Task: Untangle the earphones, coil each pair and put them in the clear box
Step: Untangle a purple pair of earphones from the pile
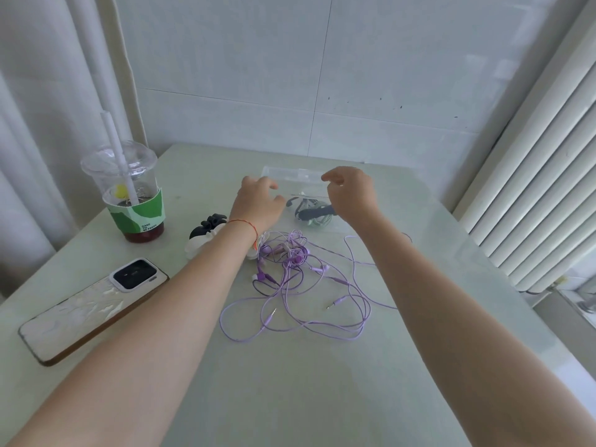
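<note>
Both hands reach over the clear box (290,175): left hand (258,201) and right hand (351,191) apart, fingers loosely curled, holding nothing. Purple earphones (296,285) lie tangled on the surface (290,382).

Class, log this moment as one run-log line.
left hand: at clear box | right hand: above box | purple earphones: tangled on table | step: untangling not begun
</note>
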